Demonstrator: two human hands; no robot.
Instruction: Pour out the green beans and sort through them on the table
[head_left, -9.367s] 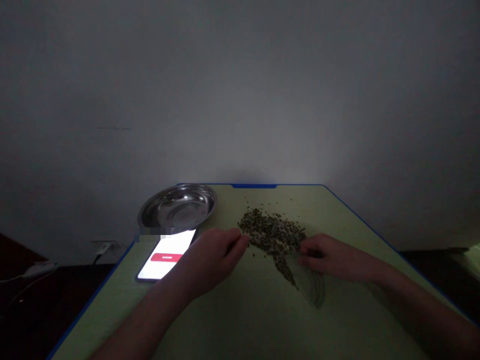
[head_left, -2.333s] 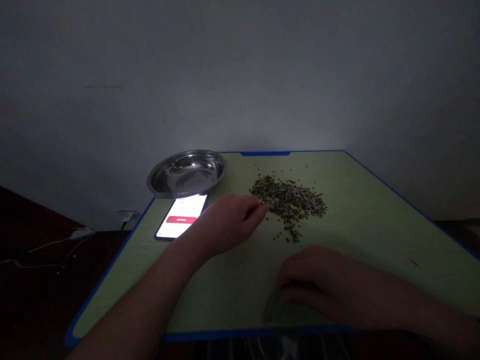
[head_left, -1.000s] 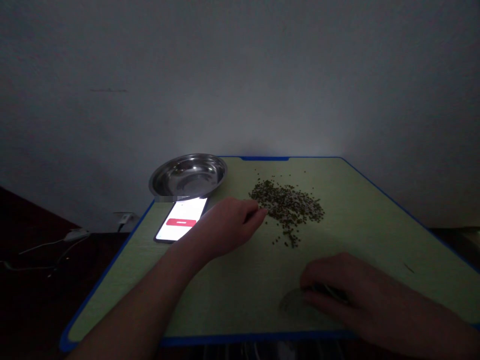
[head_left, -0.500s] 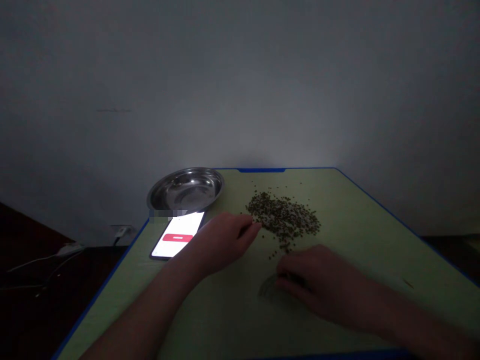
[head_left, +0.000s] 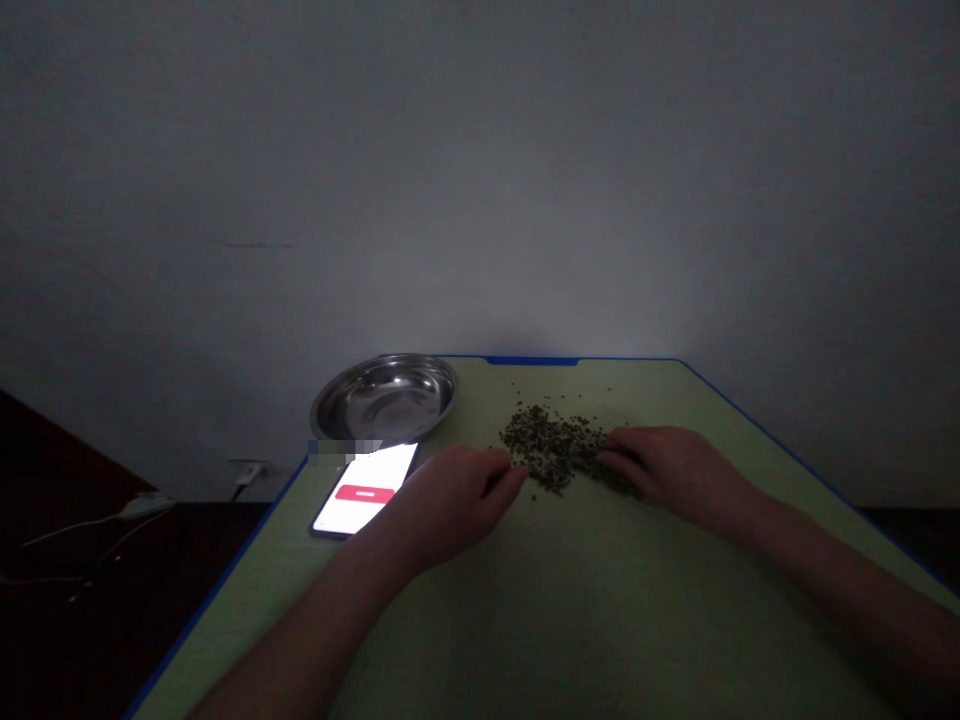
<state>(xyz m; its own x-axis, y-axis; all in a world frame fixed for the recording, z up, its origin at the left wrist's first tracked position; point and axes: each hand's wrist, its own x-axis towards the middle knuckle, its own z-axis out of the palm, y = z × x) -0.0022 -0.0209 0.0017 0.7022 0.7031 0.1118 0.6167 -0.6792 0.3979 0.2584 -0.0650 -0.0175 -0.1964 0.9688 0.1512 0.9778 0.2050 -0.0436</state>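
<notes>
A loose pile of small dark grains (head_left: 551, 440) lies on the pale green table (head_left: 525, 610), with a few strays at its far side. My left hand (head_left: 465, 500) hovers or rests at the pile's left edge, thumb and fingers drawn together in a pinch. Whatever may be between those fingertips is too small to make out. At the pile's right edge, my right hand (head_left: 667, 470) has its fingers closed and pointing left into the grains. A dark patch shows under its fingertips; I cannot tell whether it is held.
A shiny steel basin (head_left: 386, 400) stands at the table's back left. In front of it lies a phone (head_left: 365, 493) with a lit screen, partly behind my left wrist. A pale wall (head_left: 480, 180) rises behind the table. Cables and a plug (head_left: 251, 470) are at the left.
My right hand has moved away from me and to the right, from the near side of the pile to its right edge. My left hand keeps its pinch beside the pile.
</notes>
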